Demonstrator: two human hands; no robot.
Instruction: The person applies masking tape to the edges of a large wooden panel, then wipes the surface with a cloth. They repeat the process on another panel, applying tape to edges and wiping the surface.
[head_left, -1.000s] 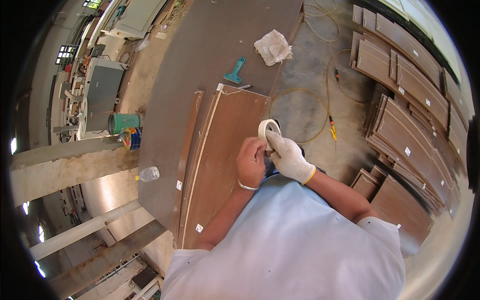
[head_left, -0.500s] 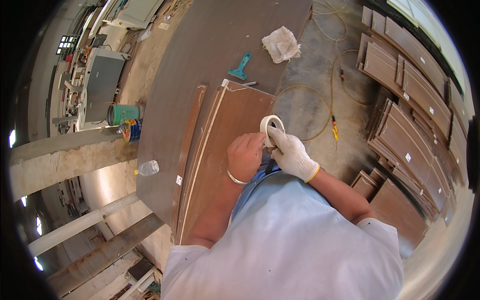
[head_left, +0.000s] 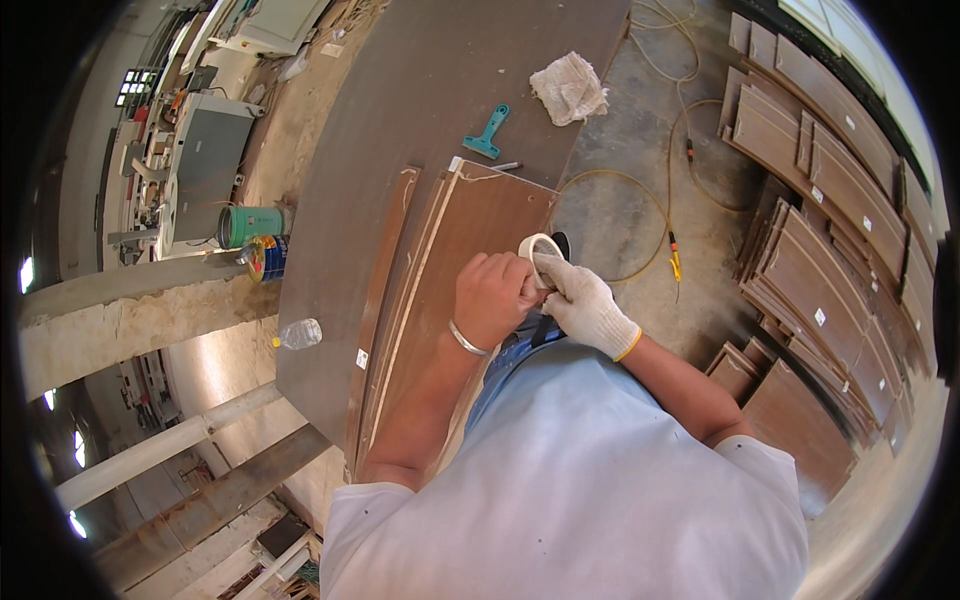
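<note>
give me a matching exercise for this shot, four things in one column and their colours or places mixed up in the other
Things:
1. scraper
2. rag
3. roll of tape
4. plastic bottle

Colours or places:
A. crumpled, whitish, at the table's far end
B. held between the left hand and gloved right hand
C. teal, lying beyond the brown panel
D. on the floor left of the table

Pairs: 1-C, 2-A, 3-B, 4-D

Woodworking workshop, stacked brown door panels [head_left: 815,230], large worktable [head_left: 400,130], machines [head_left: 195,165], concrete floor [head_left: 620,215]
</note>
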